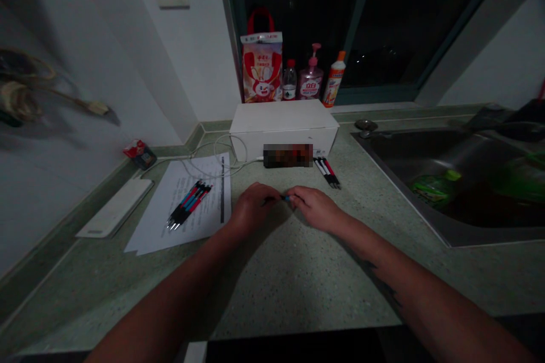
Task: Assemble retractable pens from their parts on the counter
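Note:
My left hand and my right hand meet above the speckled green countertop, pinching a slim dark pen with a blue section between their fingers. Most of that pen is hidden by my fingers. To the left of my left hand, a bundle of red, blue and black pens lies on a printed white sheet. Beyond my right hand, several black, white and red pens lie together on the countertop.
A white box stands against the window, with a pixelated object in front and a white cable beside it. Bottles and a bag line the sill. A steel sink lies right; a flat white case lies left.

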